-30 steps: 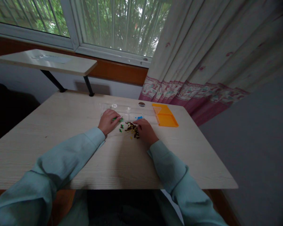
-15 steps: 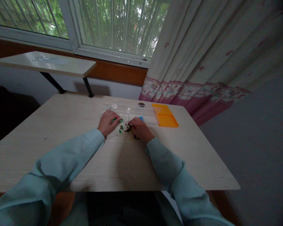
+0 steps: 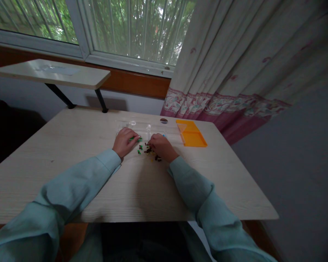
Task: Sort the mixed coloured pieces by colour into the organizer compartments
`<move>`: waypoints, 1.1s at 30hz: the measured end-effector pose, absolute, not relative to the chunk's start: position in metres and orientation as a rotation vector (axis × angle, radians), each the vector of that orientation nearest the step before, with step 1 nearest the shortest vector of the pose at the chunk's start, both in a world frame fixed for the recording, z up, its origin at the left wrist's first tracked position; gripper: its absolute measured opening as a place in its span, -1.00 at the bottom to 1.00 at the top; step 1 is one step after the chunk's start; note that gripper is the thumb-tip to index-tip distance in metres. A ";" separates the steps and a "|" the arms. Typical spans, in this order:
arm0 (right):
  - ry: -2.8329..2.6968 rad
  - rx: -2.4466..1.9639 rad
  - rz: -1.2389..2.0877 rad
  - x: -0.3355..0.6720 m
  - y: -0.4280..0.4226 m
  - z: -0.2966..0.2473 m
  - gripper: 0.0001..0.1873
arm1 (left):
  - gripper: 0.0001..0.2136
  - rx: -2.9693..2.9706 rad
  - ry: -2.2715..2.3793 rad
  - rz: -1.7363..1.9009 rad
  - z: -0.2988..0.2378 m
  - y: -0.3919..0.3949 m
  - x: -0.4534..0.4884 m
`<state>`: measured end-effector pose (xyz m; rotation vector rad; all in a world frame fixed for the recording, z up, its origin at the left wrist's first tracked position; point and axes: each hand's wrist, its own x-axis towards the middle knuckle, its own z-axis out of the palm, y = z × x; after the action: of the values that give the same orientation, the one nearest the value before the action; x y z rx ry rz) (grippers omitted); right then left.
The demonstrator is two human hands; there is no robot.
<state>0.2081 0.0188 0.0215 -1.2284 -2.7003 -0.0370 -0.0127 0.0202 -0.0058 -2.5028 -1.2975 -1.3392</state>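
My left hand [image 3: 124,141] rests on the pale wooden table [image 3: 71,153] with its fingers curled over a few small green pieces [image 3: 138,138]. My right hand [image 3: 161,146] lies just right of it, fingers bent down onto a heap of tiny dark and yellow pieces [image 3: 151,151]. What its fingertips pinch, if anything, is too small to make out. More green bits [image 3: 139,149] lie between the two hands. A clear plastic tray [image 3: 142,126] sits right behind both hands.
An orange tray [image 3: 191,136] lies at the table's far right, near a round hole [image 3: 163,120] in the tabletop. A raised shelf [image 3: 51,72] on black legs stands at the back left under the window. A patterned curtain [image 3: 235,65] hangs at the right.
My right hand has slid leftward over the heap of dark pieces and now covers the blue pieces that showed before. My left hand has stayed in place.
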 end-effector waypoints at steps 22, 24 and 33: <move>-2.848 -1.345 -0.090 0.197 0.019 0.036 -0.72 | -0.68 -2.522 -1.286 -1.342 -0.006 0.021 -0.012; -2.831 -1.371 -0.097 0.195 0.018 0.035 -0.72 | -0.68 -2.521 -1.283 -1.342 -0.007 0.022 -0.013; -2.501 -1.238 0.251 0.207 0.025 0.017 -0.89 | -0.69 -2.537 -1.308 -1.338 -0.007 0.021 -0.013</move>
<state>0.2072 0.0254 0.0167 -1.2375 -2.5010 0.2514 -0.0127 0.0212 -0.0065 -2.5374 -1.3077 -1.3383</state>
